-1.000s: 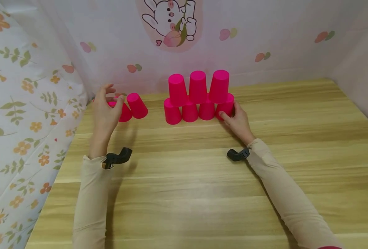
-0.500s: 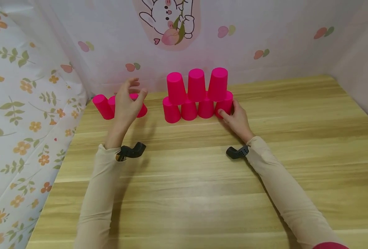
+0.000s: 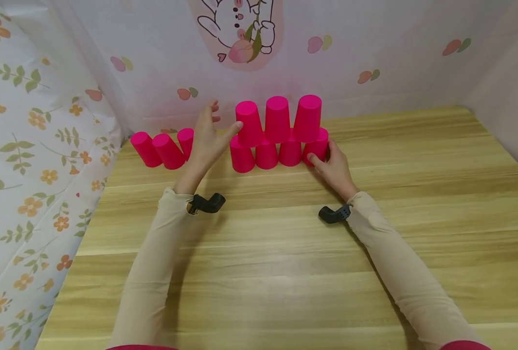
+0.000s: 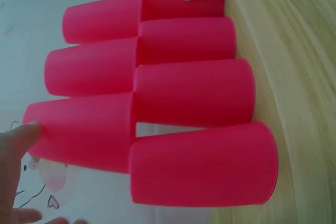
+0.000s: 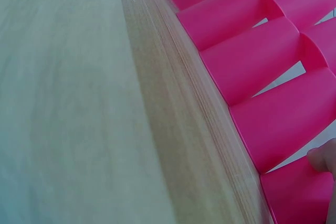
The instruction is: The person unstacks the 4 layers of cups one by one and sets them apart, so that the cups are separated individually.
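Seven pink cups stand upside down in a pyramid (image 3: 278,133), four below and three above, at the table's far side. My left hand (image 3: 222,121) is open beside it, fingers spread, and its thumb (image 4: 16,145) touches the upper left cup (image 3: 248,124) (image 4: 79,135). My right hand (image 3: 324,155) grips the bottom right cup (image 3: 317,143) (image 5: 294,198), thumb (image 5: 323,158) on its front and fingers behind it.
Three more pink cups (image 3: 168,151) stand in a row at the far left, close to the flowered cloth wall (image 3: 35,160). The wooden table (image 3: 285,253) stretches toward me and to the right. A cloth backdrop (image 3: 372,58) closes the far edge.
My left hand has left the loose cups and moved right to the pyramid, where its thumb now touches the upper left cup. The right hand has stayed on its cup.
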`<action>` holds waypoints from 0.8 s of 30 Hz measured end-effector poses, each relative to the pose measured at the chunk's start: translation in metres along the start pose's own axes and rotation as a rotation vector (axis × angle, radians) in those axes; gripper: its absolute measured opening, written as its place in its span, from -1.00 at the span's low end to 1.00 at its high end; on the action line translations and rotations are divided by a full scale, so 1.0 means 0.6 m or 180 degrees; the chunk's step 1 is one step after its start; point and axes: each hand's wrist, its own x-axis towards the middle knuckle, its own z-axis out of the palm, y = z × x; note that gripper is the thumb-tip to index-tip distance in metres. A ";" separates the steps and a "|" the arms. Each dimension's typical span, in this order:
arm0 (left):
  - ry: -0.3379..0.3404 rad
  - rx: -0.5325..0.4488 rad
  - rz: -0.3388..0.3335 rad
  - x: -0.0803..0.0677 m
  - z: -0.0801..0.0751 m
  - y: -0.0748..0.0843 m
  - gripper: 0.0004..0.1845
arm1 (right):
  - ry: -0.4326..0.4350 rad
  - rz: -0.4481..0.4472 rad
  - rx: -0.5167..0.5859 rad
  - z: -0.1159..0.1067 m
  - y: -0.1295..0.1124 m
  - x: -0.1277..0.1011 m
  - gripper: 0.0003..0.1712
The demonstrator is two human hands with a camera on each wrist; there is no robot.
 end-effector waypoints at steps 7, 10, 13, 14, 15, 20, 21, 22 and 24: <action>-0.0035 -0.0166 -0.0006 0.012 0.020 0.009 -0.11 | 0.0001 -0.0013 0.0017 0.001 0.000 0.002 -0.42; -0.0173 -0.0298 0.0033 0.012 0.024 0.011 -0.13 | 0.0005 -0.0021 0.0024 0.002 -0.002 0.001 -0.41; -0.0320 -0.0418 0.0123 0.008 0.027 0.013 -0.16 | 0.0001 -0.0007 0.0006 0.001 -0.003 0.001 -0.42; -0.0355 -0.0441 0.0164 0.007 0.028 0.013 -0.18 | 0.0001 -0.0005 0.0004 0.001 -0.003 0.001 -0.42; -0.0381 -0.0467 0.0196 0.006 0.029 0.013 -0.20 | -0.0002 0.0000 -0.0002 0.000 -0.002 0.001 -0.42; -0.0343 -0.0500 0.0327 0.001 0.028 0.022 -0.34 | -0.0001 -0.0025 -0.0002 0.000 0.000 0.001 -0.41; -0.0345 -0.0534 0.0325 -0.002 0.026 0.028 -0.36 | -0.0001 -0.0032 -0.0004 0.000 0.001 0.001 -0.41; -0.0345 -0.0563 0.0331 -0.005 0.023 0.034 -0.37 | 0.0001 -0.0037 -0.0006 0.000 0.001 0.001 -0.41; -0.0344 -0.0608 0.0327 -0.011 0.018 0.047 -0.40 | 0.0006 -0.0048 -0.0004 0.000 0.002 0.001 -0.41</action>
